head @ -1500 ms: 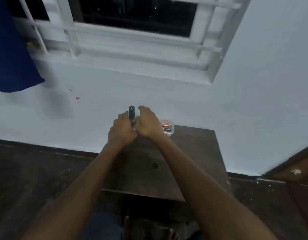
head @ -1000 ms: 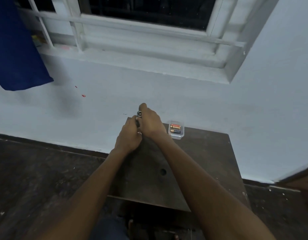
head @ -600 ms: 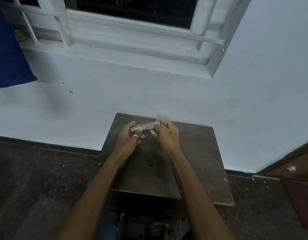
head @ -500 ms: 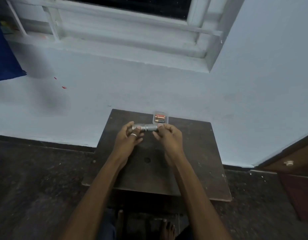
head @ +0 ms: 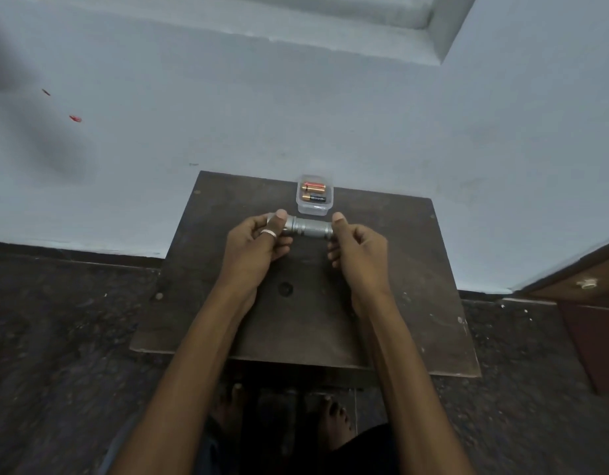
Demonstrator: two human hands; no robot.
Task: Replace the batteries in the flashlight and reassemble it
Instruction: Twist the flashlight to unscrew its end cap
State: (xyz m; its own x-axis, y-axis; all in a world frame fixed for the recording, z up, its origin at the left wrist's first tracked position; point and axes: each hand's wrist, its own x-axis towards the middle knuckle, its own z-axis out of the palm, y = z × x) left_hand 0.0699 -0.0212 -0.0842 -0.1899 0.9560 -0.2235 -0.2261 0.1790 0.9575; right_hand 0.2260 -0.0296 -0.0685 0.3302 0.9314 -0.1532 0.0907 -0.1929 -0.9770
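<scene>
Gripped at both ends, silver flashlight (head: 308,229) held level over the far half of the dark wooden table (head: 296,330), long axis running 9 to 3 o'clock; contact with the tabletop not discernible. Left hand (head: 253,248) curled round the 9 o'clock end, thumb on top, silver ring (head: 268,232) on one digit. Right hand (head: 359,250) pinching the 3 o'clock end, thumb tip on top, other fingers curled beneath. At 12 o'clock, just beyond the flashlight, small clear plastic box (head: 315,210) near the table's far edge, holding two batteries (head: 315,192) side by side. At 6 o'clock, below the table's near edge, bare feet (head: 334,419).
</scene>
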